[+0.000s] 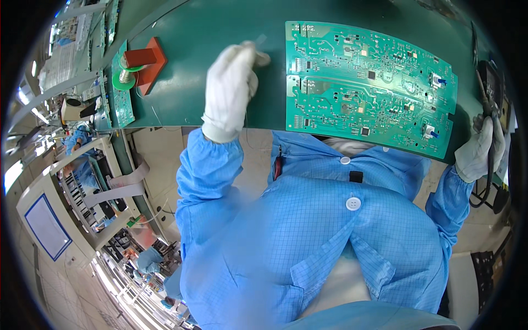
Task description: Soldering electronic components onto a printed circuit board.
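My left hand (231,85), in a white glove, is closed over the green mat, left of the circuit boards. A thin wire (246,122) hangs from it past the table edge, and a small pale, translucent bit shows at its fingertips. The two joined green circuit boards (357,82) lie flat, each with a blue-shafted part at its right end. At the far right my gloved right hand (483,147) is closed round what looks like a soldering iron (486,102), with its black cord looping below. The iron's tip is hard to make out beside a dark stand.
A spool of solder wire (126,80) sits on a red-orange holder (155,65) at the left. More green boards (122,104) stand along the left edge. Beyond are a white-framed rack (104,181) and other people in blue. The table's front edge (264,127) runs before my body.
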